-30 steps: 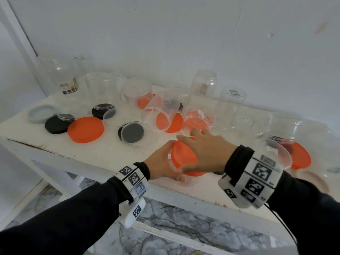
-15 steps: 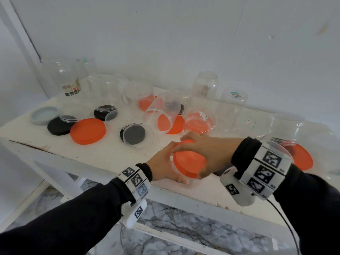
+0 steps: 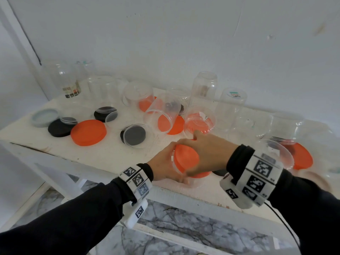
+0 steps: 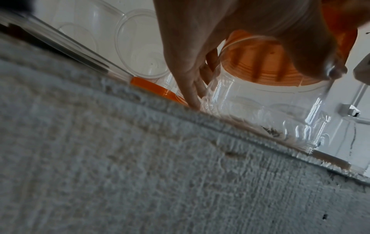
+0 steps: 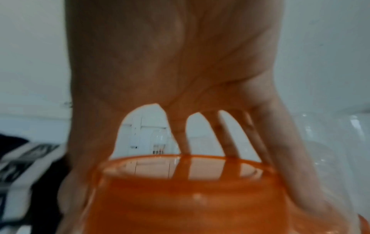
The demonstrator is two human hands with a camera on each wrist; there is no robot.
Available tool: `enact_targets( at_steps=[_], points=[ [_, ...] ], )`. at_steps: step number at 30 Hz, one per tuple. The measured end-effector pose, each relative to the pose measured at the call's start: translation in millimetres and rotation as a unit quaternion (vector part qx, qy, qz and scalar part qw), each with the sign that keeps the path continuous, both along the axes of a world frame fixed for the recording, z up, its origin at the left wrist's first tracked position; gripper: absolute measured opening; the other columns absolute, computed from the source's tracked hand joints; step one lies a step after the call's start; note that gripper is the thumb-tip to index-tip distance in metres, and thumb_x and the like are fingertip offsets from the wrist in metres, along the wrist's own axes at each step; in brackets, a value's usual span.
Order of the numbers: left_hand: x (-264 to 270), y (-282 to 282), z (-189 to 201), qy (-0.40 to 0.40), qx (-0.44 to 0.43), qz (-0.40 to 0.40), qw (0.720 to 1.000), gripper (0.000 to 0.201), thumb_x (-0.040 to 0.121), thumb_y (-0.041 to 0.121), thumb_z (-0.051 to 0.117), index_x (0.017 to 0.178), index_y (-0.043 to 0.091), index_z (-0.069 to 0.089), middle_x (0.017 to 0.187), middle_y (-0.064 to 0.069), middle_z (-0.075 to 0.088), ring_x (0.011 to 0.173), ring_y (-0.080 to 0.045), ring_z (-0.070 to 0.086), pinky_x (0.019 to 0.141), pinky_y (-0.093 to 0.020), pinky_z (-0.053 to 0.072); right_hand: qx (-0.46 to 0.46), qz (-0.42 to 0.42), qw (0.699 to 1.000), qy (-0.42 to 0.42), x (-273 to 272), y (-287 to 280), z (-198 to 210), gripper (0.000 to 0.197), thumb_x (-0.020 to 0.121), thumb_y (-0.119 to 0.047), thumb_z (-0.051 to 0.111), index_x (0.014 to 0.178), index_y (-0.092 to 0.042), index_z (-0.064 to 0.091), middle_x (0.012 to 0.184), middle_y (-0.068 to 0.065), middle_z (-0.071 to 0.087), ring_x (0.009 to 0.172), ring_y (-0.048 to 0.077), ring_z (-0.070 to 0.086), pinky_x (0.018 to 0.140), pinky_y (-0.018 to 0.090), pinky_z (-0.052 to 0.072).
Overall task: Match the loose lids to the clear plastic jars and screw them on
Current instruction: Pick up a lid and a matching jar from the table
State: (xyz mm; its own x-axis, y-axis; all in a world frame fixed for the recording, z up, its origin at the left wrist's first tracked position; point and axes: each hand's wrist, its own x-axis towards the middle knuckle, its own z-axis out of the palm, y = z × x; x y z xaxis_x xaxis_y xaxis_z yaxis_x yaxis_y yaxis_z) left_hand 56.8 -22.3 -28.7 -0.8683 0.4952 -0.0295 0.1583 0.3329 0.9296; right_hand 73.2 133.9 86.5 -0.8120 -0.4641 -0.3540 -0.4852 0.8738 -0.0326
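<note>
Orange lid (image 3: 185,160) under right grip (image 3: 206,155) (left (image 3: 163,166) holds jar (image 4: 266,114))

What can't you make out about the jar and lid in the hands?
- Head view: right hand covers much of the orange lid; the jar barely shows.
- Left wrist view: left hand hides the thread seating.
- Right wrist view: blurred; lid fills the bottom edge.

A worn white table (image 3: 103,155) stands against a white wall (image 3: 165,43), over marbled floor (image 3: 184,234).

glossy clear plastic jar (image 4: 266,110), rough painted table (image 4: 140,174)
</note>
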Motion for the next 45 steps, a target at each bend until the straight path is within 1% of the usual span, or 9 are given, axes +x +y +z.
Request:
enact_targets(
  at_steps=[4, 8, 11, 15, 22, 28, 32, 34, 45],
  points=[
    [-1, 0, 0, -0.014, -0.004, -0.001, 1.000, 0.105, 0.039, 0.039, 0.087, 0.126, 0.028, 0.029, 0.120, 0.010, 0.047, 0.112, -0.008, 0.048, 0.091, -0.023, 0.045, 0.065, -0.037, 0.997, 0.033, 3, -5, -7, 0.089, 0.074, -0.074, 0.049, 0.145, -0.031, 0.016, 0.137, 0.011, 0.033, 0.106, 0.027, 0.049, 0.082, 0.034, 0.045],
    [-2, 0, 0, 0.014, -0.011, -0.001, 1.000, 0.108, 0.038, 0.049, 0.084, 0.130, 0.025, 0.031, 0.125, 0.010, 0.044, 0.115, -0.006, 0.046, 0.094, -0.023, 0.043, 0.050, 0.046, 0.994, -0.084, -5, 2, 9, 0.100, 0.072, -0.047, 0.074, 0.144, -0.046, 0.004, 0.153, -0.002, 0.002, 0.138, 0.028, 0.015, 0.105, 0.049, 0.036],
    [-1, 1, 0, 0.023, -0.009, -0.002, 1.000, 0.108, 0.036, 0.053, 0.080, 0.129, 0.023, 0.035, 0.127, 0.010, 0.042, 0.116, -0.006, 0.044, 0.096, -0.023, 0.040, 0.051, 0.068, 0.995, -0.050, -5, 0, 5, 0.094, 0.070, -0.038, 0.077, 0.142, -0.046, 0.016, 0.145, 0.000, 0.018, 0.126, 0.026, 0.027, 0.096, 0.042, 0.042],
    [0, 0, 0, -0.002, 0.001, -0.003, 1.000, 0.106, 0.036, 0.050, 0.082, 0.126, 0.029, 0.030, 0.126, 0.007, 0.045, 0.118, -0.009, 0.046, 0.097, -0.027, 0.043, 0.046, 0.004, 0.998, 0.047, 0, -5, -2, 0.086, 0.072, -0.071, 0.057, 0.142, -0.032, 0.026, 0.128, 0.007, 0.039, 0.096, 0.021, 0.043, 0.075, 0.030, 0.041],
    [0, 1, 1, 0.025, -0.019, 0.006, 0.999, 0.110, 0.035, 0.054, 0.079, 0.129, 0.022, 0.034, 0.125, 0.009, 0.043, 0.115, -0.008, 0.045, 0.096, -0.024, 0.040, 0.018, 0.058, 0.996, -0.072, -6, 6, 6, 0.096, 0.069, -0.044, 0.077, 0.143, -0.046, 0.015, 0.148, -0.003, 0.016, 0.130, 0.026, 0.030, 0.102, 0.043, 0.039],
    [2, 1, 5, 0.004, -0.008, 0.005, 1.000, 0.103, 0.036, 0.051, 0.080, 0.124, 0.030, 0.030, 0.116, 0.020, 0.044, 0.109, 0.005, 0.045, 0.081, -0.011, 0.040, 0.045, 0.021, 0.997, 0.056, 0, 2, -1, 0.088, 0.071, -0.071, 0.057, 0.143, -0.031, 0.025, 0.125, 0.005, 0.042, 0.089, 0.018, 0.046, 0.072, 0.026, 0.040],
    [-1, 0, 2, 0.014, -0.016, 0.009, 1.000, 0.098, 0.048, 0.026, 0.092, 0.125, 0.026, 0.032, 0.119, 0.013, 0.045, 0.111, -0.005, 0.047, 0.085, -0.014, 0.041, 0.025, 0.040, 0.999, -0.025, -5, 9, -2, 0.099, 0.070, -0.062, 0.067, 0.145, -0.041, 0.006, 0.147, 0.004, 0.021, 0.127, 0.027, 0.036, 0.097, 0.038, 0.041],
    [-1, 0, 0, 0.019, -0.020, 0.009, 1.000, 0.102, 0.043, 0.034, 0.091, 0.126, 0.022, 0.033, 0.119, 0.014, 0.044, 0.110, -0.002, 0.046, 0.085, -0.012, 0.039, 0.006, 0.061, 0.997, -0.056, -8, 10, -3, 0.097, 0.070, -0.053, 0.073, 0.144, -0.047, 0.010, 0.150, -0.001, 0.014, 0.131, 0.028, 0.031, 0.104, 0.043, 0.038],
    [2, 5, 3, 0.018, 0.021, 0.016, 0.999, 0.107, 0.031, 0.050, 0.078, 0.125, 0.030, 0.030, 0.117, 0.023, 0.042, 0.109, 0.007, 0.043, 0.083, -0.005, 0.037, -0.005, 0.062, 0.995, 0.071, -6, 9, -9, 0.086, 0.066, -0.070, 0.062, 0.140, -0.041, 0.030, 0.119, 0.001, 0.042, 0.083, 0.014, 0.044, 0.069, 0.023, 0.037]
  ],
)
